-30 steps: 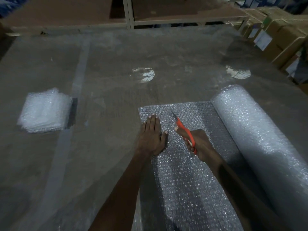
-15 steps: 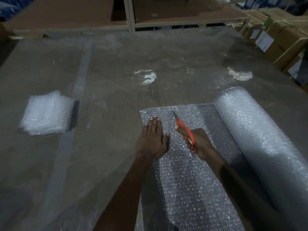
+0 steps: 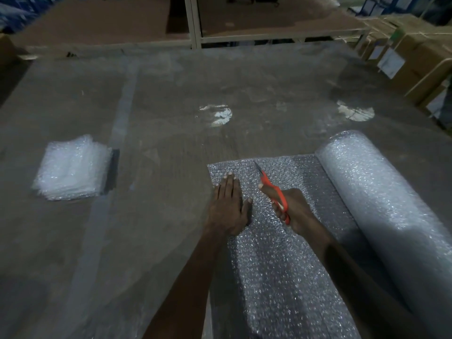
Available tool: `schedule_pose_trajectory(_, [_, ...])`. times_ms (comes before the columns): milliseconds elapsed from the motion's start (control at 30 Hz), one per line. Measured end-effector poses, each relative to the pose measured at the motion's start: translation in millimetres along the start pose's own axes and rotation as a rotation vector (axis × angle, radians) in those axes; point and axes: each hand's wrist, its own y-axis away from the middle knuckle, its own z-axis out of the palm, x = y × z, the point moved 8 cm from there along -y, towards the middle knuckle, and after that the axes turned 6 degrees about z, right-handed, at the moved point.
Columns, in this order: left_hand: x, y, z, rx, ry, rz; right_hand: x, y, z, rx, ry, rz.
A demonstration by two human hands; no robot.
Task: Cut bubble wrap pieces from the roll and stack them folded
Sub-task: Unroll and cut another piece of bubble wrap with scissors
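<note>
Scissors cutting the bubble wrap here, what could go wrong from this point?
The left hand lies flat on the unrolled sheet, its thumb close to the cutting line of the scissors held in the right hand; a drifting cut might nick it. The dim light and the clear wrap could also let the cut run crooked.

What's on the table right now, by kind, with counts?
Rolls: 1, the roll, with its sheet spread flat
Stacks: 1, the stack of folded pieces
Scissors: 1, the scissors, gripped by the right hand
Hands: 2, with the left hand flat on the sheet
Total: 5
</note>
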Motion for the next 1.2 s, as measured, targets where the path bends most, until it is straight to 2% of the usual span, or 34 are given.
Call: schedule_pose_trajectory(1200, [-0.5, -0.6, -2.1, 0.018, 0.018, -0.003, 3.0, -2.7, 4.3, -0.009, -0.037, 0.015])
